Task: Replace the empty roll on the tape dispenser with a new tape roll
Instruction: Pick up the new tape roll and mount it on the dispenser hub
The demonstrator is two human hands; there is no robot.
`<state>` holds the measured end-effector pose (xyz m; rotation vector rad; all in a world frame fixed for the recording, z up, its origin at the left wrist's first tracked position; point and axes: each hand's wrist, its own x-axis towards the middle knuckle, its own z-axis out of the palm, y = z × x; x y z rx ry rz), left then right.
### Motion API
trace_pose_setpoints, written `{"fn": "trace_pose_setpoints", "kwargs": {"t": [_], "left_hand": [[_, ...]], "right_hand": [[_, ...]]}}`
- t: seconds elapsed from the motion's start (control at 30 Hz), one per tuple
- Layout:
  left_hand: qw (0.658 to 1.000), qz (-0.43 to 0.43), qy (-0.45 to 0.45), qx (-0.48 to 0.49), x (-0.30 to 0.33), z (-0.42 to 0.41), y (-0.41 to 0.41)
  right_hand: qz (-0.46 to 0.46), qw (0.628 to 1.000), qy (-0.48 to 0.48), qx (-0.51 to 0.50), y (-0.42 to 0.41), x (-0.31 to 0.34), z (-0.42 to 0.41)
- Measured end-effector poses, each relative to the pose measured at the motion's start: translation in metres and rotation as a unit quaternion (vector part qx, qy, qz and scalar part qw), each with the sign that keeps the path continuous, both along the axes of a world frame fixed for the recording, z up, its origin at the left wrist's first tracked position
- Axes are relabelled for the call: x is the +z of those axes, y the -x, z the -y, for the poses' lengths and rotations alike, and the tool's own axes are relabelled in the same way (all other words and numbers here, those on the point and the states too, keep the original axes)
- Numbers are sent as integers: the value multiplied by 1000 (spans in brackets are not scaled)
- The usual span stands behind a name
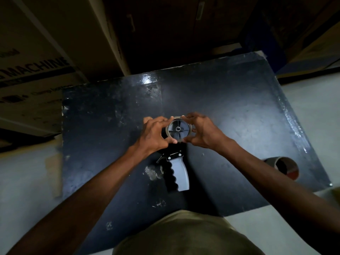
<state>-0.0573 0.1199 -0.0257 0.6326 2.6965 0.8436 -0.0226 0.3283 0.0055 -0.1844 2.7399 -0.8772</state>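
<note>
Tape dispenser (177, 162), pistol-grip type, lying flat on its side: grey handle with a wavy black finger grip pointing toward the viewer, black frame, grey spoked hub at the far end. Empty roll (178, 118), a thin brownish cardboard ring, seated around the hub. New tape roll (283, 167), brown with a hollow core, lying well apart to the right.

Single head-worn wide-angle view, looking steeply down from close above the dark bench (239, 111), cardboard boxes (36, 61) beyond it.
</note>
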Motion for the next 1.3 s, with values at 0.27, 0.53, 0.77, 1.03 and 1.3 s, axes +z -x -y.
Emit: {"fn": "trace_pose_setpoints", "kwargs": {"t": [0.27,0.53,0.77,1.03,1.3], "left_hand": [[1000,-29,6,-3,-7,0,1],[998,-44,32,-9,-14,-3,-2],[997,-16,63,-50,1,-1,5],[990,-86,93,60,-6,31,-23],[987,-111,107,36,-14,16,-25]], "right_hand": [[17,999,29,-11,0,-1,1],[26,999,37,-24,-4,-6,1],[25,1000,6,-7,-8,5,7],[36,994,42,-97,-30,0,10],[106,925,209,-299,-83,-28,35]]}}
